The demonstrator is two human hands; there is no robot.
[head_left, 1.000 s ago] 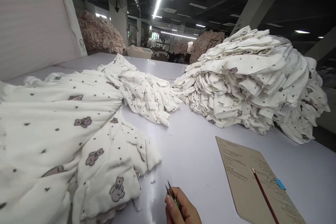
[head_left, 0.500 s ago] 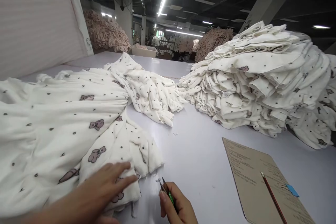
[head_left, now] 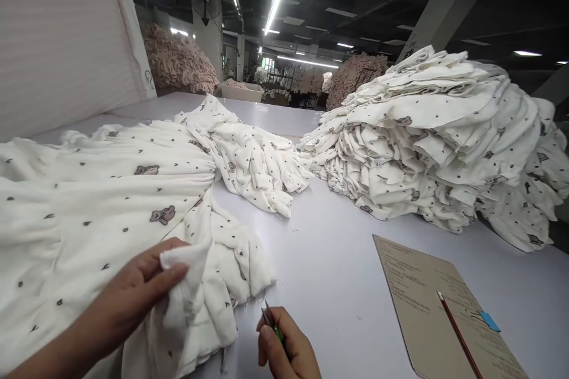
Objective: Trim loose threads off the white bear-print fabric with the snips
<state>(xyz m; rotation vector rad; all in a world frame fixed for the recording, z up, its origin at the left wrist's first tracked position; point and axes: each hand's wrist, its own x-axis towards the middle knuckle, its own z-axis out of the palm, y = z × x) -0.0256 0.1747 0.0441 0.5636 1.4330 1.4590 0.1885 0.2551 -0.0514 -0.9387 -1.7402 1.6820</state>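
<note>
A white garment (head_left: 111,207) printed with brown bears and small dark marks spreads over the left side of the table. My left hand (head_left: 146,284) pinches a raised edge of its fabric between thumb and fingers. Just right of the garment's lower end, my right hand (head_left: 288,343) is closed around small green-handled thread snips (head_left: 272,321), their two pointed blades up and slightly apart. The blades are clear of the cloth. Loose thread ends hang from the garment's lower edge.
A tall heap of matching white garments (head_left: 427,136) fills the table's right rear. In front of it lie a brown written-on board (head_left: 409,302), a red pencil (head_left: 457,331) and a blue clip (head_left: 490,321). Tiny thread scraps dot the pale table (head_left: 320,260).
My left hand, earlier lying spread on the cloth, has moved left and lifted a fold of it. My right hand with the snips has shifted slightly left.
</note>
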